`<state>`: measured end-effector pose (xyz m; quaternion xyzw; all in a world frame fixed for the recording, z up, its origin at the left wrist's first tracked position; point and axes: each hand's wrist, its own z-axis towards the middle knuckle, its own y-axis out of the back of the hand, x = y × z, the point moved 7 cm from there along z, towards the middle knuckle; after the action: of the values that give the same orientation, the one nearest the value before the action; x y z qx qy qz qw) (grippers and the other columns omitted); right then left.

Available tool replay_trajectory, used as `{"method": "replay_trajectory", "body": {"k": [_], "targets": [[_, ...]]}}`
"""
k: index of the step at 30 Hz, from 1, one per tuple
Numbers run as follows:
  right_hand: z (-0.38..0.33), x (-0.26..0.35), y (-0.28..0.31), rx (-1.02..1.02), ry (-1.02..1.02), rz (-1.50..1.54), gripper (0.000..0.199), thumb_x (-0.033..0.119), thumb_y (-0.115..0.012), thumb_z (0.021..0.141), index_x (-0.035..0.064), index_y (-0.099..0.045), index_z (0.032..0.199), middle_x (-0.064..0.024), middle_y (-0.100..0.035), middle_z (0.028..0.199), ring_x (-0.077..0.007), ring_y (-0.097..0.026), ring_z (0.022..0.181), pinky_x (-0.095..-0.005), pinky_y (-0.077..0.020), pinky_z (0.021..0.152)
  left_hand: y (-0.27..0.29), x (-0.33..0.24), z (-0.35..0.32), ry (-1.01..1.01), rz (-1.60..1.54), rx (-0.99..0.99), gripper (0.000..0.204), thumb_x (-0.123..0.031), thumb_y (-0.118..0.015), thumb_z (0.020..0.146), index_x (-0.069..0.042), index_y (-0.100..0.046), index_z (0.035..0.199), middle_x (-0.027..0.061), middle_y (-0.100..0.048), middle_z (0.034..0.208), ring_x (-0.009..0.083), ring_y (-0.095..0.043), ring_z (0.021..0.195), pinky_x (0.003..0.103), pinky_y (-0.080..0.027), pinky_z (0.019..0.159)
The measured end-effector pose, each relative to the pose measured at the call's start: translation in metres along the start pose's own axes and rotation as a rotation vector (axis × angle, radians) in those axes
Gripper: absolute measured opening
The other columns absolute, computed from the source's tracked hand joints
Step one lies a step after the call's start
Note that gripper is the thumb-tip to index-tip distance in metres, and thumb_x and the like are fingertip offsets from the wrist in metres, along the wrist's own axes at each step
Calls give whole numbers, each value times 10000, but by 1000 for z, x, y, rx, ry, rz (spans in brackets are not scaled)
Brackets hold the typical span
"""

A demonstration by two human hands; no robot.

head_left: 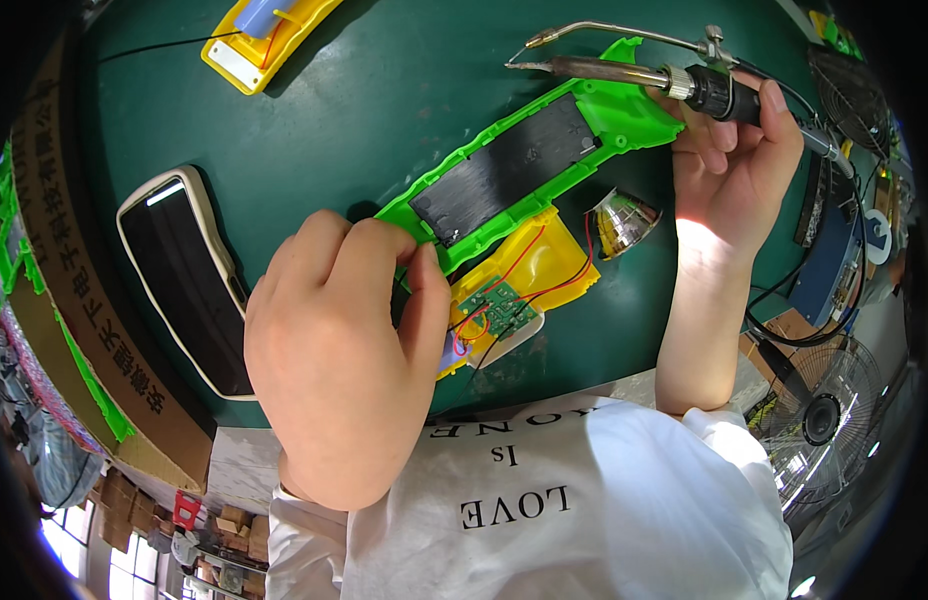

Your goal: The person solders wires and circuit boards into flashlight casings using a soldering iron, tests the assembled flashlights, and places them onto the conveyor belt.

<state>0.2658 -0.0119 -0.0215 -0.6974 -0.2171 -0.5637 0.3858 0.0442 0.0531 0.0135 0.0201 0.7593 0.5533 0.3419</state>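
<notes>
My left hand (339, 350) pinches the lower left end of a green plastic housing half (624, 108), which has a black rectangular panel (509, 168) set in it. In my right hand (732, 165) is a soldering iron (619, 72) with a thin bent metal feed tube above it; its tip points left, over the housing. My right fingers are also at the housing's upper right end; whether they grip it I cannot tell. Just below lies a yellow housing part (534, 262) with a green circuit board (501, 310) and red wires, beside a shiny cone-shaped reflector (626, 222).
A smartphone (179, 275) in a light case lies left on the green table mat (384, 100). Another yellow housing (239, 62) with a blue cylinder is at the far edge. A cardboard box (94, 270) borders the left; a fan (819, 418) and cables stand right.
</notes>
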Motion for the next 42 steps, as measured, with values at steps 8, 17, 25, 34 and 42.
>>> {"method": "replay_trajectory", "body": {"k": [8,17,25,34,42], "targets": [[0,2,-2,-36,33,97,291,237,-411,891,-3,-555,814,-3,-439,559,-71,-333,482,-204,-283,485,14,-4,-1,-49,-111,-89,85,-16,-636,702,-8,-589,773,59,-491,656,144,-476,571,273,-370,513],[-16,-6,-15,-116,-124,-51,208,208,-485,854,10,-529,808,-20,-476,584,-61,-339,435,-202,-233,403,1,-32,-2,-256,-115,-17,193,-13,-699,632,-39,-586,785,61,-568,726,208,-524,636,298,-412,570],[-17,-5,-8,-112,-101,8,214,198,-461,864,5,-535,807,-12,-435,532,-61,-331,426,-208,-219,400,-7,-32,-3,-276,-107,-69,155,4,-682,651,-46,-592,767,32,-592,690,190,-540,601,280,-426,559],[-26,44,-2,-120,202,-503,236,169,-431,868,-43,-522,819,-72,-487,650,-122,-415,504,-267,-311,467,-12,-15,-1,-128,-244,-129,127,-27,-657,672,-63,-586,771,35,-522,623,205,-483,533,312,-391,500],[-37,83,-32,322,288,-758,348,249,-416,855,-90,-493,867,-151,-473,741,-239,-550,659,-396,-493,664,-10,-26,5,-113,-66,-75,85,-44,-652,689,-62,-589,743,41,-529,629,196,-495,541,294,-400,491]]}}
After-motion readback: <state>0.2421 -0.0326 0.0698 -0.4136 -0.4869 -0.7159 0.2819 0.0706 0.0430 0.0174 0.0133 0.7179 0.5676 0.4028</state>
